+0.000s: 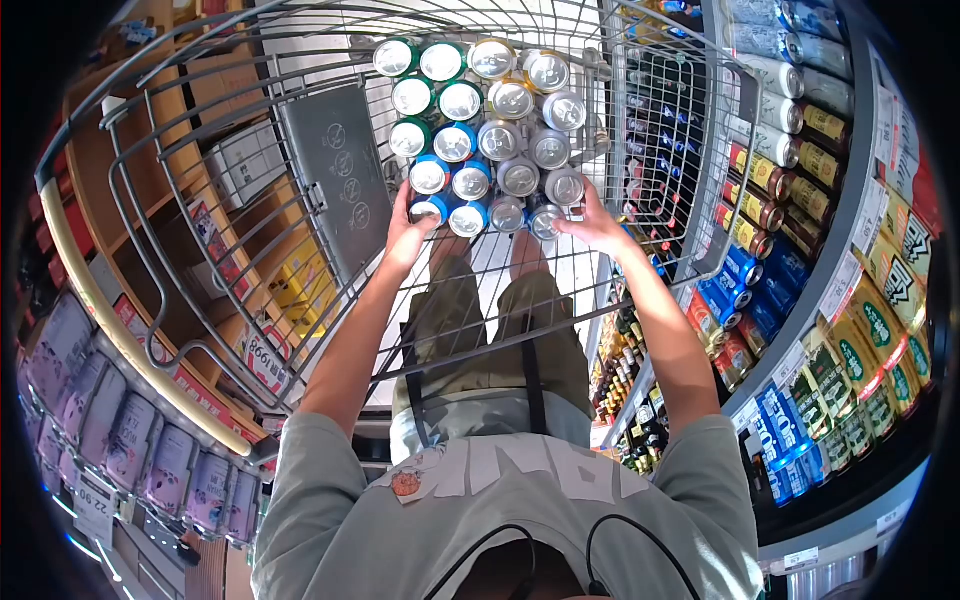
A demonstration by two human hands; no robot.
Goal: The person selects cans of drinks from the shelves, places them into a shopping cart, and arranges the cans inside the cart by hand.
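Left grip (407,226), right grip (596,224) on cans (498,141), undersides hidden

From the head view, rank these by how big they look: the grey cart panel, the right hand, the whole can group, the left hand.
Largest to smallest:
1. can group
2. grey cart panel
3. left hand and right hand, too alike to rank

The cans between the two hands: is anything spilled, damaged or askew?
No spill or damage shows; the cans stand close together, tops up. Only their edge on the side of the left hand looks uneven: the nearest rows sit further in.
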